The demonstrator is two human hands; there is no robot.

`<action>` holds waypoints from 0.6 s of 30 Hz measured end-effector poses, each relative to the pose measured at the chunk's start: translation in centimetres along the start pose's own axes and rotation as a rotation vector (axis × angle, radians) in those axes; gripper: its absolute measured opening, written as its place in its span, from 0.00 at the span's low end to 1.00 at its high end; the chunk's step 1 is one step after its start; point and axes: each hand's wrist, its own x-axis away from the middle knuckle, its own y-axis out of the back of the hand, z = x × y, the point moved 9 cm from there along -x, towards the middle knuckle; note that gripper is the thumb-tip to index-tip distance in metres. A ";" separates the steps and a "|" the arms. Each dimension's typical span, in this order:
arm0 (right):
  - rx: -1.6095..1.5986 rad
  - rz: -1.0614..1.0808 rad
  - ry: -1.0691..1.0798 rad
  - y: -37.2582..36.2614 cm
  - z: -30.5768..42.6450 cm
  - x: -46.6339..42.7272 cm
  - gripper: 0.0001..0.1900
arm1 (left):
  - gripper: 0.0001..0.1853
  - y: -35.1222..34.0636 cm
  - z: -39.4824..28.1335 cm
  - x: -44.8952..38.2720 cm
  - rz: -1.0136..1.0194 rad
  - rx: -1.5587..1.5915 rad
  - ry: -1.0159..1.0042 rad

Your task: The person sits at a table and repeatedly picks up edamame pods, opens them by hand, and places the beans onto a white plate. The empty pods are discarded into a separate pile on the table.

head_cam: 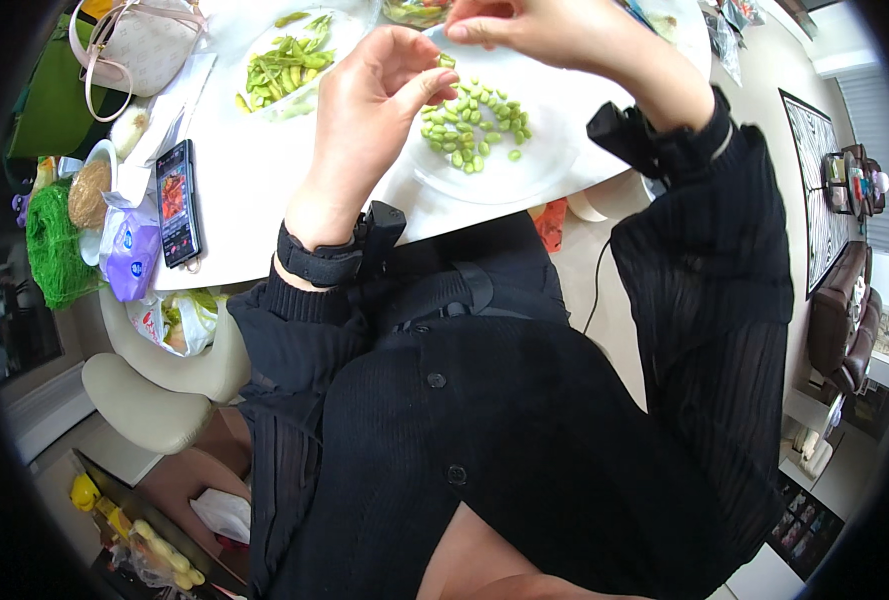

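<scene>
My left hand (384,94) is raised at the left rim of a clear round plate (504,187), its fingers curled and the thumb near the fingertips. Whether it holds a bean is hard to tell. My right hand (523,30) hangs over the plate's far side, thumb and fingers bent towards each other; its grip is unclear. Shelled green soybeans (474,124) lie spread on the plate. A piece of green pod (447,61) shows just beside my left fingertips. Left of my left hand, a clear plastic container (294,111) holds unshelled edamame pods (287,67).
A smartphone (178,202) with a lit screen, a purple tissue pack (131,251), a white onion (129,131) and a pale handbag (141,45) are on the left of the white table (264,195). Green netting (58,240) sits at its left edge, above a beige chair (148,401).
</scene>
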 end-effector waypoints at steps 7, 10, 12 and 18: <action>-0.365 -0.129 -0.184 -2.1 -1.6 5.0 0.15 | 0.11 -1.4 -0.3 0.1 0.009 -0.147 -0.087; -0.404 -0.143 -0.195 -1.8 -1.3 6.5 0.13 | 0.09 -2.0 -0.8 0.1 0.045 -0.267 -0.111; -0.380 -0.176 -0.228 -2.0 -1.4 7.0 0.12 | 0.10 -2.5 -1.4 0.3 0.045 -0.353 -0.163; -0.304 -0.270 -0.239 -2.4 -1.6 8.2 0.11 | 0.12 -3.2 -2.5 0.7 0.042 -0.463 -0.255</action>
